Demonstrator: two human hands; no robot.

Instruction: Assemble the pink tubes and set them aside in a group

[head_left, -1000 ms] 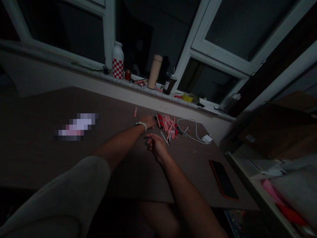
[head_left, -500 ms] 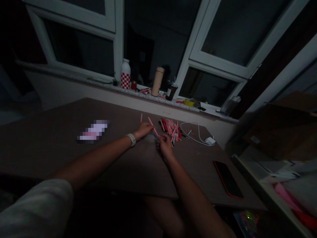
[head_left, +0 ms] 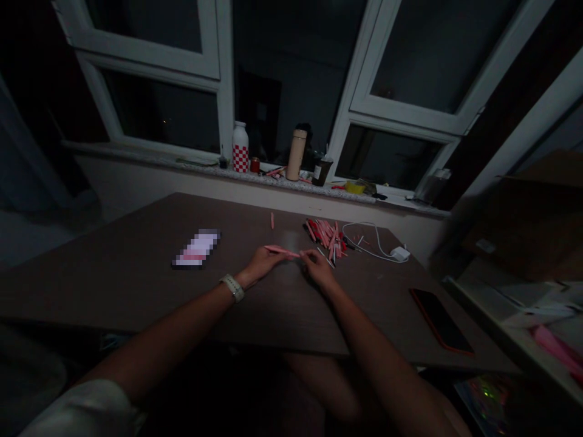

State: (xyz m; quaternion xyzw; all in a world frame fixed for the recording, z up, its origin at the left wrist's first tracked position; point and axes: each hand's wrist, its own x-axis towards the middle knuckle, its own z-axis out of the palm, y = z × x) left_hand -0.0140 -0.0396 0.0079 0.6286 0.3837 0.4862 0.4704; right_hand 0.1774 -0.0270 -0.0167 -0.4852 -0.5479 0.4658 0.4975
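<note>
The left hand (head_left: 264, 265) and right hand (head_left: 319, 270) pinch a thin pink pen (head_left: 282, 250) by its ends, near a heap of pink and red pens (head_left: 325, 238). It looks light, stiff and slick, so fingertips can hold it near the ends.

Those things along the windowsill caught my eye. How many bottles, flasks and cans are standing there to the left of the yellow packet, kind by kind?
White bottle with red checks: 1
Beige flask: 1
Dark labelled bottle: 1
Small red can: 1
Total: 4
</note>
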